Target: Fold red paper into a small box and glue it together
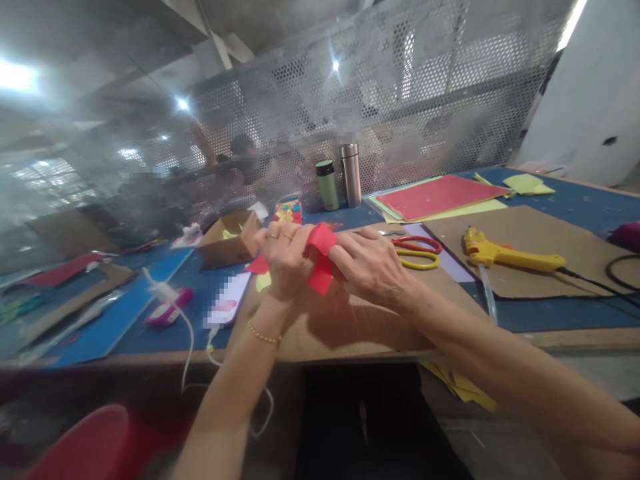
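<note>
Both my hands meet over a brown cardboard sheet (pixel 370 327) at the table's front edge. My left hand (pixel 287 257) is closed on a piece of red paper (pixel 321 267), which looks bent between the hands. From the right, my right hand (pixel 373 267) pinches the same paper; its fingertips are partly hidden. Just beyond my right hand lie scissors (pixel 420 259) with one red and one yellow handle loop. More red paper (pixel 257 265) and a yellow scrap (pixel 263 281) show beside my left hand.
A yellow glue gun (pixel 515 255) rests on cardboard at right, its cord trailing. Red and yellow sheets (pixel 445 197), a green flask (pixel 327 185) and a steel flask (pixel 351 177) stand behind. At left are a cardboard box (pixel 227 240), a phone (pixel 231 299) and a white cable (pixel 190 340).
</note>
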Demonstrator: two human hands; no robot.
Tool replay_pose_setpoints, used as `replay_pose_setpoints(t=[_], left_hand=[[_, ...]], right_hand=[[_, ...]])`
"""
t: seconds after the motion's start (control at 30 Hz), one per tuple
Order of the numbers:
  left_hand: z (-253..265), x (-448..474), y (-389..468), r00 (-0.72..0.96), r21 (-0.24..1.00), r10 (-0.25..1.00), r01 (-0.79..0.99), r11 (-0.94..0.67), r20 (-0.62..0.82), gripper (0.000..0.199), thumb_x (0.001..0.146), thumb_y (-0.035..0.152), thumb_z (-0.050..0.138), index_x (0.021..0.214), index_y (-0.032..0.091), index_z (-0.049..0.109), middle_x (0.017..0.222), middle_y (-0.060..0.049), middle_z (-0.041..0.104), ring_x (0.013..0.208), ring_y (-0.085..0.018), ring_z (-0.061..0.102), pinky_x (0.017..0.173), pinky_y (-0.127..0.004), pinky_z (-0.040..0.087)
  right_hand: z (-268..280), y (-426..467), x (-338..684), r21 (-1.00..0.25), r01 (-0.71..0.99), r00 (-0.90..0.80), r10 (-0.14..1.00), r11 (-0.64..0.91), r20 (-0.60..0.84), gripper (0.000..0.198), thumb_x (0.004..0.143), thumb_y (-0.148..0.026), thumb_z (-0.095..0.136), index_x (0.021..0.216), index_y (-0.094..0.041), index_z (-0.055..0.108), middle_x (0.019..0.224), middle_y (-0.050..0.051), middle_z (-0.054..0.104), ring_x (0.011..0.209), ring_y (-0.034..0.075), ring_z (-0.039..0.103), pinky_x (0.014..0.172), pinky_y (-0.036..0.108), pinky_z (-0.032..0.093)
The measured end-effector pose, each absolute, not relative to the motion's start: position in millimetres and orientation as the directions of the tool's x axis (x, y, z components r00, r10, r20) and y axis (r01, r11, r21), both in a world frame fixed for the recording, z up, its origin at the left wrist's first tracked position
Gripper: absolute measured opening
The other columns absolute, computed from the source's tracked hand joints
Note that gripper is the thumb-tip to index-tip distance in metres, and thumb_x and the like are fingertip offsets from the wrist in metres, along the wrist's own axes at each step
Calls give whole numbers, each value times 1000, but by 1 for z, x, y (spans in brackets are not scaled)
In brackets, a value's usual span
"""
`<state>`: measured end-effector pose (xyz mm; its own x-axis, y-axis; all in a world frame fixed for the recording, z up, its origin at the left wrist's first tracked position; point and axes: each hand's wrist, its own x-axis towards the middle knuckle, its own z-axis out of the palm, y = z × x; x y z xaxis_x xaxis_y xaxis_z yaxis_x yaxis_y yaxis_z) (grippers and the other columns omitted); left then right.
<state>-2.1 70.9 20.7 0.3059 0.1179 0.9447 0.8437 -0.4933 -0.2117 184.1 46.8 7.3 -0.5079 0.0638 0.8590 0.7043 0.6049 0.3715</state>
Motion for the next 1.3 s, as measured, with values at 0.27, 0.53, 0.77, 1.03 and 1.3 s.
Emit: replay_pose_setpoints(t=[0.27, 0.53, 0.77, 1.03, 1.3], left_hand=[[22, -4, 71, 269, -136, 190, 845, -517, 944, 24, 97, 32, 62, 79, 24, 75, 75, -5, 69, 78, -25, 58, 81, -42, 33], [20, 0, 73, 275, -163, 160, 851, -499, 948, 25, 100, 28, 57, 97, 23, 81, 74, -6, 69, 80, -27, 58, 83, -43, 31], [22, -3, 75, 271, -115, 239, 850, -515, 933, 25, 97, 23, 58, 84, 24, 80, 75, -6, 68, 81, -27, 57, 85, -43, 31], [22, -6, 79, 273, -57, 315, 831, -554, 909, 20, 95, 26, 62, 93, 24, 82, 79, -6, 74, 85, -27, 63, 86, -44, 35], [19, -5, 82, 221, 56, 358, 779, -624, 907, 21, 94, 25, 63, 100, 24, 84, 94, -8, 83, 90, -27, 71, 88, -46, 41]], right_hand=[[7, 48, 183, 405, 699, -517, 27, 589, 855, 32, 105, -8, 42, 81, -21, 58, 72, 1, 54, 70, 19, 43, 72, 34, 28], [7, 47, 180, 403, 686, -496, -15, 605, 868, 32, 105, -8, 43, 79, -21, 57, 71, 0, 52, 67, 18, 39, 70, 34, 27], [8, 46, 180, 402, 657, -500, -30, 638, 866, 34, 105, -5, 40, 80, -20, 57, 71, 0, 50, 64, 18, 34, 68, 34, 27], [5, 48, 180, 381, 665, -481, -22, 642, 876, 30, 106, -8, 44, 81, -20, 57, 72, -1, 52, 65, 17, 35, 70, 33, 28], [4, 48, 180, 333, 678, -452, 15, 656, 892, 29, 104, -8, 46, 80, -20, 58, 74, 1, 57, 69, 17, 42, 71, 35, 29]])
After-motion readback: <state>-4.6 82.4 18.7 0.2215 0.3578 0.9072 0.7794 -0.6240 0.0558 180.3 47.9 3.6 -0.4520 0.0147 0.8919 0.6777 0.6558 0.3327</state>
